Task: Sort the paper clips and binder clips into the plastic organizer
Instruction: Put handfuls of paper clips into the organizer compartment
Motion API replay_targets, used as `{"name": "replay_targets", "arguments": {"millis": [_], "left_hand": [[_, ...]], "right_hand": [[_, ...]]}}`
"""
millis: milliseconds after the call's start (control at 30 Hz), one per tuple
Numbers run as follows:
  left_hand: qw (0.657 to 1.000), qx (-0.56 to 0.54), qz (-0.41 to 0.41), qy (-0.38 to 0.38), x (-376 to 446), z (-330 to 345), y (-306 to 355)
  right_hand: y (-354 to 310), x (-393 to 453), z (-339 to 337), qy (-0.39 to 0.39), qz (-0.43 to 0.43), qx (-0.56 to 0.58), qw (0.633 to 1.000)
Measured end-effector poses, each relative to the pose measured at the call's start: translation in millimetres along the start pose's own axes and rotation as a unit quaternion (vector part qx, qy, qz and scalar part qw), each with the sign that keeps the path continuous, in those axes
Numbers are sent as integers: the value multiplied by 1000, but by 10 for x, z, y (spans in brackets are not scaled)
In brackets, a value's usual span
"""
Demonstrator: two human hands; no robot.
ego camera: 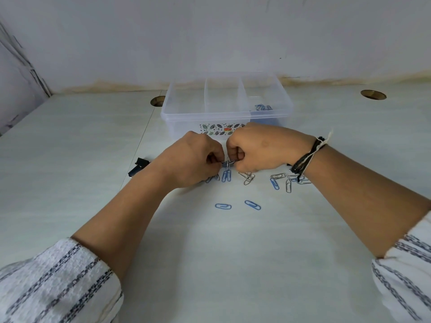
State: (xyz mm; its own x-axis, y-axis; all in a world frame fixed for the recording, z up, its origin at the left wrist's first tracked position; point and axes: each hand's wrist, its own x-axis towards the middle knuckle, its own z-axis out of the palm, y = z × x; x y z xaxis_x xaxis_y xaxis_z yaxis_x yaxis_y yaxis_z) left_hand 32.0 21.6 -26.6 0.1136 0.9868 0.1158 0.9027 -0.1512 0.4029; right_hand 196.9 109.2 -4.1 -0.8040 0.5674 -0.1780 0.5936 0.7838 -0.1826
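The clear plastic organizer [224, 117] stood at the far side of the pale table [210, 252]; its right compartment held a few blue paper clips [263, 107], the others looked empty. A leaf-patterned label [217, 129] on its front wall carried no readable writing. Just before it, the left hand [193, 159] and right hand [256, 149] pinched a tangle of linked clips [227, 167] between fingertips. Loose silver and blue clips [279, 181] lay scattered nearby, black binder clips [138, 166] left.

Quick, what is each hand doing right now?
Left hand: closed, pinching the linked paper clips.
Right hand: closed, pinching the same linked paper clips.
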Motion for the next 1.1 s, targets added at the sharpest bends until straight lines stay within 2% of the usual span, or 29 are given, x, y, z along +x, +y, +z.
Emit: {"name": "replay_targets", "arguments": {"millis": [133,333,433,500,567,633,767,833,900,1000,1100], "left_hand": [[1000,-5,4,9,0,4,-17],[983,-143,-49,106,32,-148,-1],[961,-205,-49,180,188,-262,149],[952,-198,-46,230,386,-300,293],[950,-160,-44,264,619,-297,444],[955,-139,-36,260,867,-228,534],[971,-84,-43,219,1015,-122,574],[973,-61,-25,221,863,-139,538],[982,-38,-17,183,629,-155,469],[995,-9,-13,102,231,-160,381],[991,13,-25,131,-99,-150,331]], "right_hand": [[52,-32,-88,-18,13,43,999],[258,-248,-534,61,48,135,988],[433,-300,-668,155,79,203,964],[554,-245,-658,233,112,236,937],[648,-150,-579,309,139,230,912],[719,-66,-483,359,148,194,901],[777,-18,-425,332,139,107,927],[727,-54,-475,343,138,99,924],[593,-135,-556,348,130,94,924],[306,-339,-654,269,107,95,952],[77,-598,-595,164,115,69,977]]}}
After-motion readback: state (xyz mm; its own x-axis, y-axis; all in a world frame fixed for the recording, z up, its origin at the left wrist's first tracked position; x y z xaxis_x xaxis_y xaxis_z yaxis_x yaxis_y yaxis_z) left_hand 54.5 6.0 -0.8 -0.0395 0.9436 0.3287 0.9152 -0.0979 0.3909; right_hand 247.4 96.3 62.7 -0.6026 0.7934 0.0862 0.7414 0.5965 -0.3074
